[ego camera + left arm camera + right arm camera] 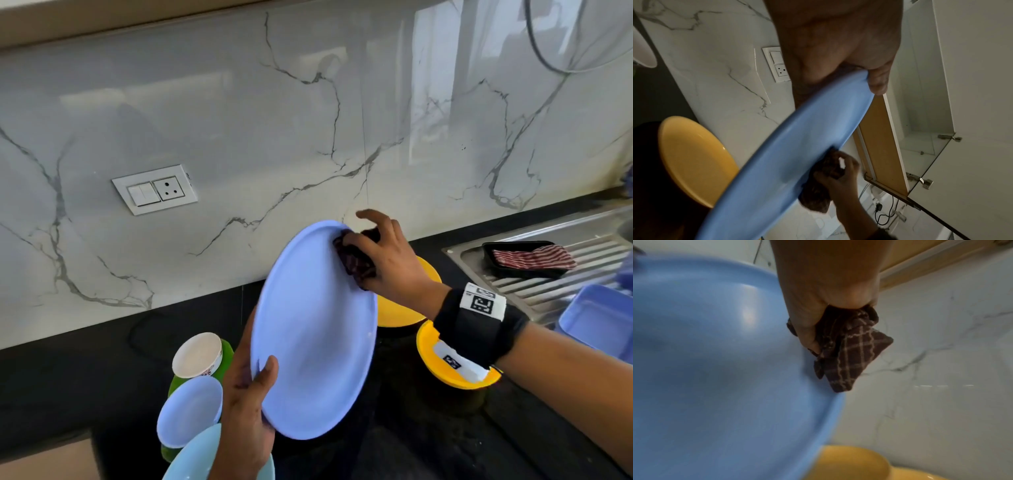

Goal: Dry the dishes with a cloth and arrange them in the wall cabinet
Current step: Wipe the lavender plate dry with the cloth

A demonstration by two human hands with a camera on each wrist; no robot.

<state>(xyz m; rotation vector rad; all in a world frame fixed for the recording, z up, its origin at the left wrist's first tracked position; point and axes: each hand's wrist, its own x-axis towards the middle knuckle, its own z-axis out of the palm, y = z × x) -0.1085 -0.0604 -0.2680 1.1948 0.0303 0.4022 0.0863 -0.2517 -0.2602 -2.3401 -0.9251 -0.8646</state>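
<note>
Left hand point(248, 407): fingers hidden behind plate point(315, 329). Cloth point(354, 258) mostly covered by right hand point(387, 260). Near pale bowl point(198, 455) cut by bottom edge. Plate blurred in wrist views.

The left hand point(248, 407) is holding a large light blue plate point(313, 329) tilted above the black counter point(85, 370), with the thumb lying on the plate's lower left rim. The right hand point(387, 258) is pressing a dark checked cloth point(354, 260) against the plate's upper right rim. A black wrist strap point(479, 323) with a printed marker is sitting on the right wrist. Two yellow dishes point(455, 373) are standing on the counter behind the plate. Near the front edge, a white cup point(197, 354), a small blue plate point(190, 411) and a green dish point(226, 356) are crowding together. At the right end, a black tray point(524, 270) with a striped cloth point(534, 257) is lying on the steel drainboard point(565, 284).
</note>
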